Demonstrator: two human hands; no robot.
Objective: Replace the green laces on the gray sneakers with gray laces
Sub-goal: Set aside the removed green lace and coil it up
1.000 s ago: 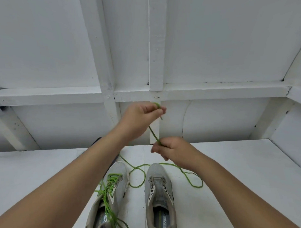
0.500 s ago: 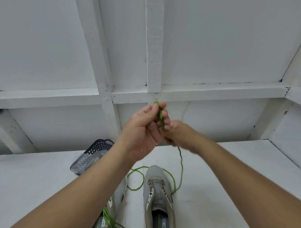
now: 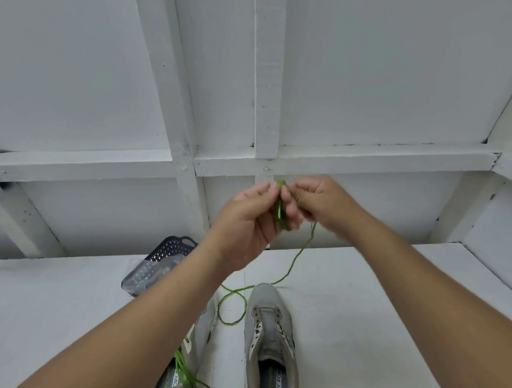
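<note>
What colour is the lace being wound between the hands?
Bright green lace, clearest in the head view, held by the left hand and right hand.

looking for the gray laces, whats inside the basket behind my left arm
The basket holds something pale and clear-wrapped, too blurred to name. The left arm covers its near side, so laces cannot be confirmed.

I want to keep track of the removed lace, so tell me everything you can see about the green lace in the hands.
The green lace is a thin bright cord, folded into a small upright bundle pinched between the left hand and right hand. Its loose tail hangs down and curls in a loop on the white surface beside the unlaced right sneaker.
</note>
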